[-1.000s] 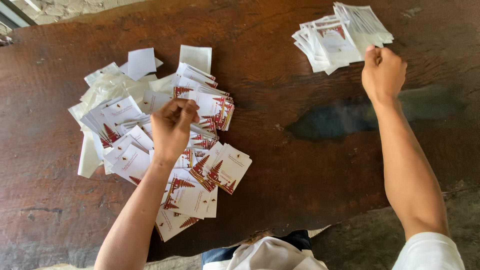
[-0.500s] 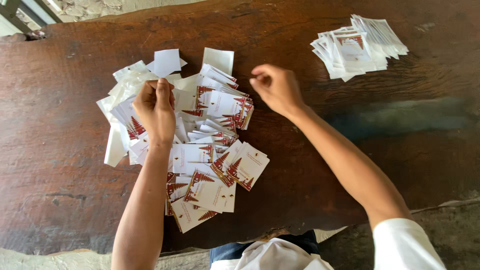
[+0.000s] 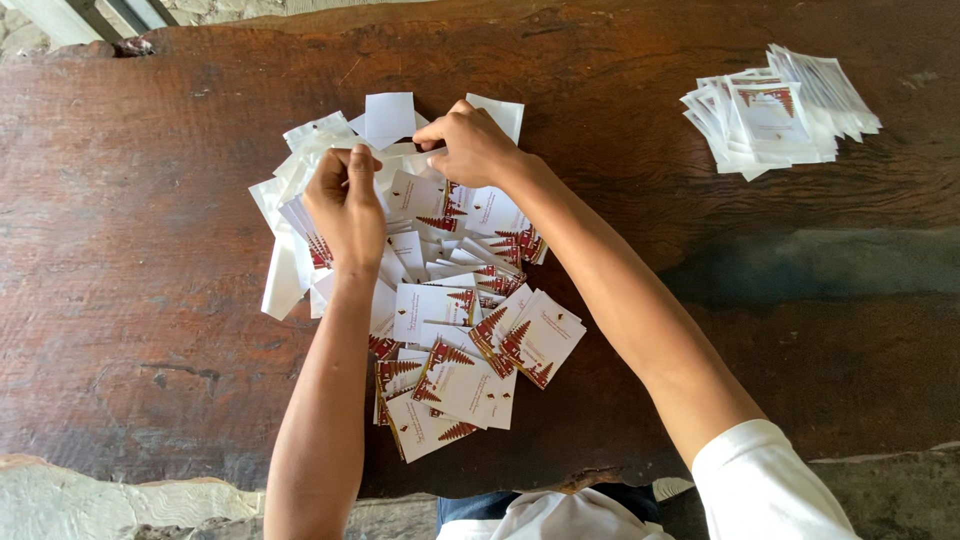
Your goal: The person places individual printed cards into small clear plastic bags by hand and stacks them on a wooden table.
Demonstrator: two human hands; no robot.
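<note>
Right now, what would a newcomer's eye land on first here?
The loose heap of small white cards with red tree-like prints, spread over the middle of the dark wooden table. Both hands are in its far end: the left hand pinching pieces at the heap's left side, the right hand on the top edge. At far right sits a neater stack of cards in clear sleeves, apart from the heap.

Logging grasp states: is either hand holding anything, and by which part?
Both hands, left hand and right hand, are on the pile of white cards. Fingertips pinch at its upper edge, but which card is gripped cannot be told.
</note>
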